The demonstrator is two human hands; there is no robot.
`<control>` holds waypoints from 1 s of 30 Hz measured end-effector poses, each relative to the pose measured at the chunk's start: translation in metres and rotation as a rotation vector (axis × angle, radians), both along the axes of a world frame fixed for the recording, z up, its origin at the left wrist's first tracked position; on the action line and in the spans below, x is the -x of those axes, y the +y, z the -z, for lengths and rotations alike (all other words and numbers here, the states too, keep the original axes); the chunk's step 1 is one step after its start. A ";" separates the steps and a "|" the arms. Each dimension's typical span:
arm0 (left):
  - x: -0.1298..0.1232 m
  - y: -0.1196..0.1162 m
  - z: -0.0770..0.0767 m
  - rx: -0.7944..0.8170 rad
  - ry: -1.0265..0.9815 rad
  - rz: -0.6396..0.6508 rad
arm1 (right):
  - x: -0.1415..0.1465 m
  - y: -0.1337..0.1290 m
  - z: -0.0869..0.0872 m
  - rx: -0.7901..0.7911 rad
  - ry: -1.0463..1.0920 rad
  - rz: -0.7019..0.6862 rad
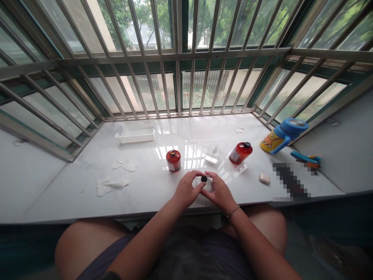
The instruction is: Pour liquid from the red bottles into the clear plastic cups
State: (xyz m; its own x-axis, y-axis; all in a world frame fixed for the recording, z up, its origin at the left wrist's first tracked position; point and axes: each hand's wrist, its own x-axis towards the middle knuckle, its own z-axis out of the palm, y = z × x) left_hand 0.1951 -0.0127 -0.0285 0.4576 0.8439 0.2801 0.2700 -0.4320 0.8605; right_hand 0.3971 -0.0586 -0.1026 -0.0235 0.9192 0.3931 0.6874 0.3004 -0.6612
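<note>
White counter [151,194]: left hand [187,187] and right hand [220,189] grip a clear container [208,185] with black cap [204,179]; leftward beyond it stands a seemingly uncapped red bottle [174,162], rightward a capped red bottle [239,153]

Home, by its barred bay window [178,58]

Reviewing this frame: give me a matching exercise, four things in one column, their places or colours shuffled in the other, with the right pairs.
1. perforated basket
2. handled tumbler
3. clear container with a black top
4. left one of the two red bottles

A. between left hand and right hand
B. blue top, yellow body
C. just beyond the left hand
D. white, near the window bars

Pairs: 1-D, 2-B, 3-A, 4-C
</note>
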 end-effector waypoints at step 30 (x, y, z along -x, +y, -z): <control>0.071 0.085 -0.032 -0.355 0.116 -0.443 | 0.000 -0.001 0.000 0.061 -0.011 0.031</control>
State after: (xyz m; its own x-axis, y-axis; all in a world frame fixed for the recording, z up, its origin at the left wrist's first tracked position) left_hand 0.1245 0.0720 0.0033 0.1267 0.8252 0.5504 0.5745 -0.5134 0.6375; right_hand 0.3974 -0.0600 -0.1031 0.0007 0.9419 0.3358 0.7033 0.2382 -0.6698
